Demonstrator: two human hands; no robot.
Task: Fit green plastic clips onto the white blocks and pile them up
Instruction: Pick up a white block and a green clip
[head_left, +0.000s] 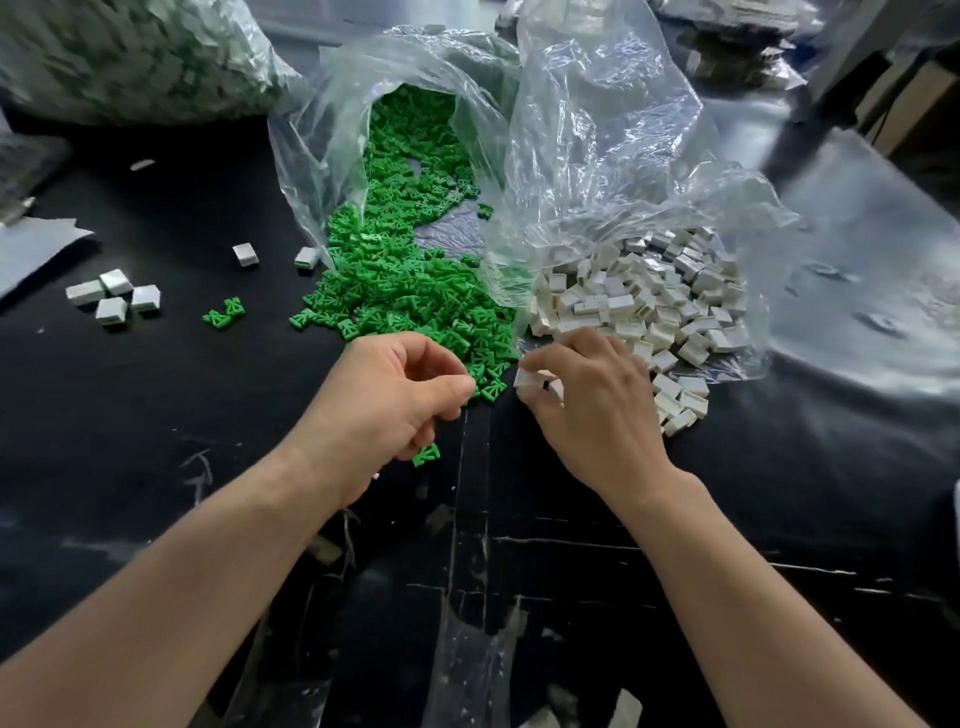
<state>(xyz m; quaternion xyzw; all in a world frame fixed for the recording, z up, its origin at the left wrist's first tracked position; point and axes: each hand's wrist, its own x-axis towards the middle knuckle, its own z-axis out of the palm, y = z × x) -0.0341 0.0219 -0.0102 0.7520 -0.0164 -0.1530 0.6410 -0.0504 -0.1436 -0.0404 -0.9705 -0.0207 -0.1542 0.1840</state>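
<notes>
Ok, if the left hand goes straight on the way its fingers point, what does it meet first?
Most likely the green clips at the pile's near edge, just beyond the left hand; past them is the white block pinched in the right hand. Height is unclear.

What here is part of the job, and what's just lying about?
Job: green clips, white blocks, the block the right hand pinches, grouped blocks at left.
Lying about: stuffed bag top left, grey sheet far left, plastic scraps in front.

Scuffed black tabletop (130, 410), crinkled clear plastic sheeting (872, 291) glinting at its right
</notes>
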